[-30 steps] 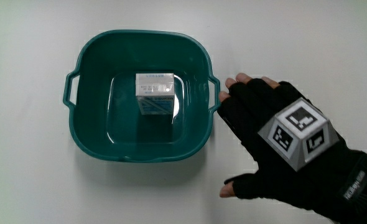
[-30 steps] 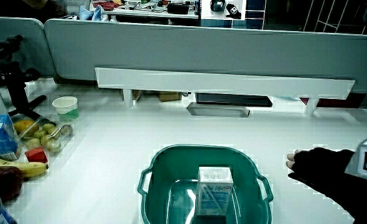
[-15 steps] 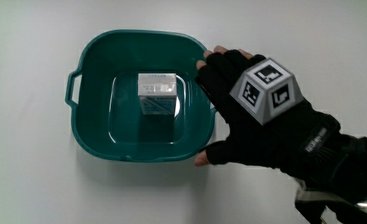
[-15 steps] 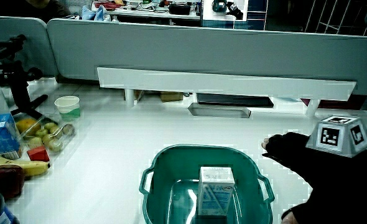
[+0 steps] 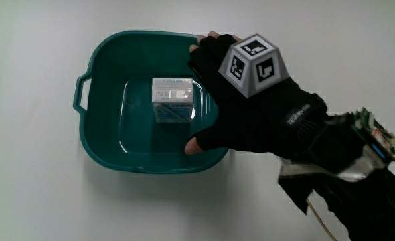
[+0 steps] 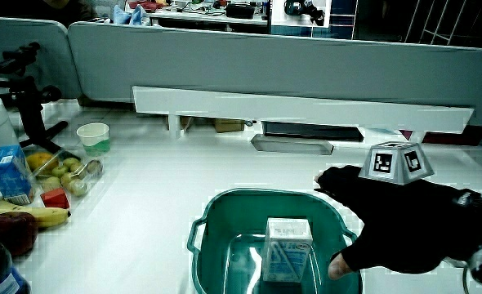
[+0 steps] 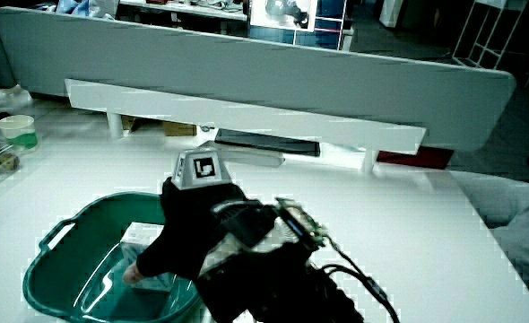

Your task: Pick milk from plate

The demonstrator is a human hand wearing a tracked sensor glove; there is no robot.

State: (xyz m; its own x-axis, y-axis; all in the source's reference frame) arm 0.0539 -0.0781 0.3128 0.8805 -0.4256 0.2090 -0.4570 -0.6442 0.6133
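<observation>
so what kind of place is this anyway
Probably an office or lab set up for recording: a plain white table with a low grey partition, cluttered desks past it, and a camera stand beside fruit at the table's edge.

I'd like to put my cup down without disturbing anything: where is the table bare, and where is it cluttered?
Bare table lies between the green tub and the low partition. The tub holds a milk carton, with the hand over its rim. It is crowded around the fruit and the blue carton at the table's edge.
</observation>
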